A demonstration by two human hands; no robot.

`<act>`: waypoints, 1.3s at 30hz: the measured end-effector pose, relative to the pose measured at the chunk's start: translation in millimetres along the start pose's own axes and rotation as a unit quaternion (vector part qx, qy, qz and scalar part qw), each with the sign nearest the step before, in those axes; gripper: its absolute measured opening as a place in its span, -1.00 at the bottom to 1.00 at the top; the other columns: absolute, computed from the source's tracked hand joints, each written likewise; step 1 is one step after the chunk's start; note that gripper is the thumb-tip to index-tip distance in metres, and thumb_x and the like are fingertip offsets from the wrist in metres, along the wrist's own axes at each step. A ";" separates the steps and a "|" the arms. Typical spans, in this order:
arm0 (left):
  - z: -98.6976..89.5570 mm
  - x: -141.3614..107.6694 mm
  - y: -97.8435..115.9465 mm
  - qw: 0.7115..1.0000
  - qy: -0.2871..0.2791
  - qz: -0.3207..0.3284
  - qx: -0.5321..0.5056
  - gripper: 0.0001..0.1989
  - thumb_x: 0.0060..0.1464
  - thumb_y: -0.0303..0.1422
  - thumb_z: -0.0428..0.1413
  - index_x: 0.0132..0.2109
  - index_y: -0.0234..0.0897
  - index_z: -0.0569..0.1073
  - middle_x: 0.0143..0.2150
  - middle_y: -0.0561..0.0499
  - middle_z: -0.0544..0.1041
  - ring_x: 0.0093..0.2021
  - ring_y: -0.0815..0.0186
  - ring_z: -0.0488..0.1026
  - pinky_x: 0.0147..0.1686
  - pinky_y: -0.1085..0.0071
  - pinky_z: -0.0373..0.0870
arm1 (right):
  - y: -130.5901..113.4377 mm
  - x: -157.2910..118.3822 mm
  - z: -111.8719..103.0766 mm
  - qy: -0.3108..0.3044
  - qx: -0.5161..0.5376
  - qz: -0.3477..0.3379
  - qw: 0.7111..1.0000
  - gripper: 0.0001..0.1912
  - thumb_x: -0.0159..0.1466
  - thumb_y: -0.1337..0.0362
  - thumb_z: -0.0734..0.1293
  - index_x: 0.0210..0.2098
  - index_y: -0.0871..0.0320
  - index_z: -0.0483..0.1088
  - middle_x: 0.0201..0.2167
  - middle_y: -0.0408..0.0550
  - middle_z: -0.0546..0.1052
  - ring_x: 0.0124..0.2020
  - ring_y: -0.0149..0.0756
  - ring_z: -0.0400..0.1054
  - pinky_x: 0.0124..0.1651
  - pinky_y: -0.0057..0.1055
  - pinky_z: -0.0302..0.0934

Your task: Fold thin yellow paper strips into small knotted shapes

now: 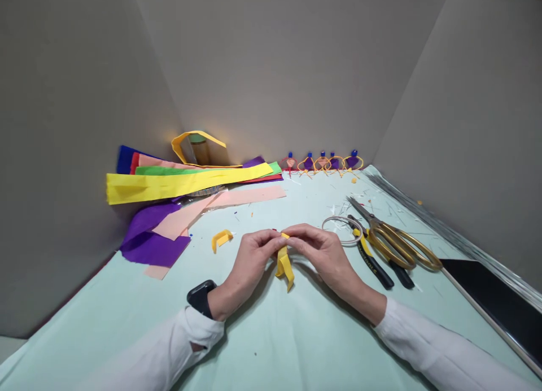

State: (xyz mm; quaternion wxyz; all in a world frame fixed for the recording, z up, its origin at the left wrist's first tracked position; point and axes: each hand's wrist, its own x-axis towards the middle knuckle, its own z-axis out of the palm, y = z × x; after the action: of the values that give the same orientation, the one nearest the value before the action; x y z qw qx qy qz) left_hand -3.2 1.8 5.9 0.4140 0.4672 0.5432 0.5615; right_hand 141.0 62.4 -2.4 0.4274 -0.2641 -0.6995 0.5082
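Observation:
Both hands meet at the middle of the table, pinching a narrow yellow strip (285,265) that looks like crepe paper. My left hand (257,256) is closed, thumb and fingertips at the strip's top end. Opposite it, my right hand (320,253) is closed on the same end, thumb tip close to the left thumb. The strip's free part hangs down below the fingers, creased and slightly twisted. A bit of red shows behind the fingertips; what it is I cannot make out. Left of my left hand lies a short folded yellow strip (222,238).
Brass-handled scissors (392,241), pliers with black and yellow handles (370,258) and a wire coil (334,219) lie at right, near a dark tablet (495,300) and long thin wires (449,221). Coloured paper strips (186,182) pile up at left. Several small figures (323,161) stand at the back.

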 end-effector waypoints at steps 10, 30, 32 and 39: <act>-3.6 3.0 -8.7 1.000 -0.028 0.001 -0.006 -0.75 0.07 -0.22 0.18 -0.39 -0.35 0.54 -0.47 0.03 0.42 -0.41 0.37 0.27 -0.36 0.44 0.18 | 3.9 -0.6 1.4 0.013 -0.031 -0.018 0.999 -0.82 0.22 0.21 0.36 -0.28 0.13 0.58 -0.27 -0.04 0.62 -0.22 -0.23 0.50 -0.11 -0.32 0.36; 2.3 2.0 -0.8 0.999 -0.028 -0.025 -0.018 -0.78 -0.05 -0.23 0.25 -0.41 -0.34 0.55 -0.48 0.04 0.44 -0.43 0.37 0.29 -0.37 0.46 0.25 | 8.7 -2.1 6.5 0.083 -0.141 -0.120 0.979 -0.91 0.23 0.41 0.36 -0.32 0.14 0.52 -0.35 -0.10 0.58 -0.29 -0.31 0.46 -0.18 -0.39 0.30; 2.2 2.0 -0.9 0.999 -0.030 -0.030 -0.015 -0.77 -0.04 -0.22 0.24 -0.39 -0.34 0.56 -0.48 0.03 0.44 -0.43 0.37 0.29 -0.37 0.46 0.24 | 8.9 -2.4 6.7 0.085 -0.149 -0.124 0.977 -0.91 0.23 0.42 0.36 -0.32 0.14 0.52 -0.35 -0.10 0.58 -0.28 -0.31 0.46 -0.18 -0.39 0.29; 0.5 -0.5 -2.1 0.999 -0.031 -0.013 0.000 -0.76 0.02 -0.22 0.21 -0.39 -0.34 0.54 -0.45 0.02 0.43 -0.38 0.34 0.27 -0.34 0.44 0.20 | 6.7 -3.6 7.4 0.088 -0.166 -0.136 0.973 -0.90 0.25 0.41 0.34 -0.31 0.13 0.51 -0.34 -0.10 0.59 -0.26 -0.29 0.46 -0.17 -0.37 0.30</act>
State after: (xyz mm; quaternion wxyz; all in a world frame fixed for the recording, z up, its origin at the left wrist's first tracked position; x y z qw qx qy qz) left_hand -2.7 1.5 3.8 0.4381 0.4776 0.5356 0.5414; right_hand 135.9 58.2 -10.7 0.5030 -0.2774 -0.7629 0.2966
